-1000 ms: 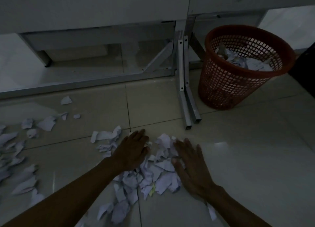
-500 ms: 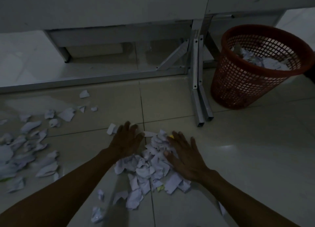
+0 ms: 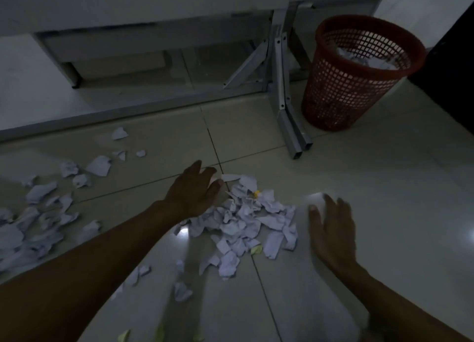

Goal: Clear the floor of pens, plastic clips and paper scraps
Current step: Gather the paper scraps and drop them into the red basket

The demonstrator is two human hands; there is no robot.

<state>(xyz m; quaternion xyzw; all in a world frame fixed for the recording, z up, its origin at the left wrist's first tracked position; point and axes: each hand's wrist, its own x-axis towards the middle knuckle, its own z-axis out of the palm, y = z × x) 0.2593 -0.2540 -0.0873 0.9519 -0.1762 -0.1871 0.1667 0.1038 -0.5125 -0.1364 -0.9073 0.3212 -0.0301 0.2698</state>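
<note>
a: where's the paper?

b: the main pile point(image 3: 246, 221) of crumpled white scraps sits on the tiled floor point(image 3: 384, 187), between the two hands. a few yellow bits are mixed in, one near the top of it.

a: and the left hand point(image 3: 192, 195)?

b: flat and spread, fingers straight, palm down at the pile's upper left edge. it grips nothing — the fingertips lie just beside a scrap at the top of the heap. whether the palm presses the floor i can't tell.

a: the right hand point(image 3: 332, 228)?

b: also spread wide, fingers straight and a bit blurred, just right of the pile with bare tile under it. it holds nothing and is not touching the paper.

a: more paper elsewhere?

b: yes — a second scatter point(image 3: 38, 213) lies well apart to the left, running off the frame edge, with a few loose pieces higher up near the metal rail. some small scraps point(image 3: 182, 290) lie below the pile, beside the left forearm, and yellow slivers show at the bottom edge.

a: the bin point(image 3: 354, 90)?

b: a red mesh one, upright, far right and well beyond the pile, just beside the grey desk leg point(image 3: 284, 98). white paper already lies inside. no pens or clips that i can make out; the light is dim.
</note>
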